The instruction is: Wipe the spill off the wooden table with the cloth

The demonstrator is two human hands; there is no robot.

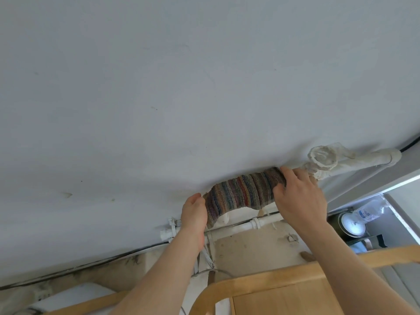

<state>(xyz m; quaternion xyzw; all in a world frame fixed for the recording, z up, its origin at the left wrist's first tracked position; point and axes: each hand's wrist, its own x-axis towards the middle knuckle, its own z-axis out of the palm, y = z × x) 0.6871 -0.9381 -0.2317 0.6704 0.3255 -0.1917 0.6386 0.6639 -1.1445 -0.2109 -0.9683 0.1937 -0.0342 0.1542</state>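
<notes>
Head view. Both arms raised toward pale grey wall [159, 87]. Striped multicolour terry cloth [244, 192] draped over white painted pipe [238, 227] run along wall, hanging in a sagging arc between the two hands. Left hand [194, 213] closed on cloth's left end, fingers wrapped behind the fabric, thumb side toward camera. Right hand [300, 196] clamped over cloth's right end, fingers curled across the top edge, just beside lagged white pipe joint [322, 159]. Light wooden desk [284, 296], curved rim, low in frame beneath the arms; spill not visible from here. Clear plastic water bottle [368, 211] and round tin [352, 226] at right, on floor or low shelf, cannot tell which.

Judgement: fetching step, wiping not yet begun. Cloth looks soft, limp, light, looped pile likely absorbent, not slippery; may be stiff in places if dried on pipe. Best held at both ends as now, lifted clear of pipe brackets to avoid snagging, then bunched in one hand for wiping.
</notes>
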